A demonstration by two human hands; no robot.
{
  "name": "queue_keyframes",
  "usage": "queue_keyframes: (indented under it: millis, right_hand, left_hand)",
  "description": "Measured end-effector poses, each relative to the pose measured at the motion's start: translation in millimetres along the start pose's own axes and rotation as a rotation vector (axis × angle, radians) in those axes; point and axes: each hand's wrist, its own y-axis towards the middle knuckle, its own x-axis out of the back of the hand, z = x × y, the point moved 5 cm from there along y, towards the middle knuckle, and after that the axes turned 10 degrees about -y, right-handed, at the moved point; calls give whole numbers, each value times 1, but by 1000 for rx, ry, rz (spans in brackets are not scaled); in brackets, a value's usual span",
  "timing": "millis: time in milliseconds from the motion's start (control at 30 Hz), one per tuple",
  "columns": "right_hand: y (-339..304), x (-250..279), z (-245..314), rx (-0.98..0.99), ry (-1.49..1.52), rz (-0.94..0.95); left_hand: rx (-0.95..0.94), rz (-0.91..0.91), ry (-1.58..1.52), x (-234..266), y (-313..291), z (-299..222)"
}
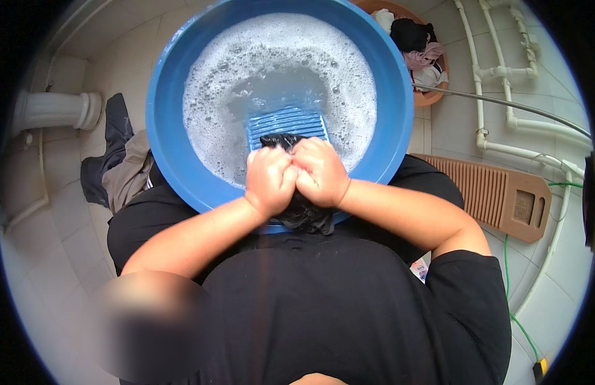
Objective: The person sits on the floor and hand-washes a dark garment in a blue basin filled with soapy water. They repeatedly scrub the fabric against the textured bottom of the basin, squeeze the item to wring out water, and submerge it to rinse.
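Both my hands are closed side by side on a wet black cloth (305, 215), at the near side of a large blue basin (392, 96). My left hand (269, 179) and my right hand (320, 172) touch at the thumbs, fingers curled into the fabric. Part of the cloth bunches out beyond my knuckles, and the rest hangs toward me over the basin's near rim. Under it a blue ridged washboard (288, 120) slopes down into the water. White suds (210, 96) ring a patch of grey water. What kind of garment the cloth is, I cannot tell.
An orange basin (432, 97) of clothes stands at the far right. A brown washboard (487, 196) lies right of my knee, near white pipes (480, 96) and a green cord (507, 269). Dark and beige clothes (121, 160) lie at left, near a white pedestal (60, 110).
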Motion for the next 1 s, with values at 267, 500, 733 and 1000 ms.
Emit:
queue_keyframes:
  millis: [267,500,733,1000]
  right_hand:
    - [32,-25,-40,-166,254,218]
    - [34,-22,-52,-186,367,58]
    - [33,31,-72,-698,918,-88]
    - [59,83,-44,-382,1229,-173]
  left_hand:
    - [-2,93,-350,3,27,42]
    - [129,73,-558,4,41,63]
    - [446,-322,-897,73,54,72]
    - [14,-404,-795,140,68,15]
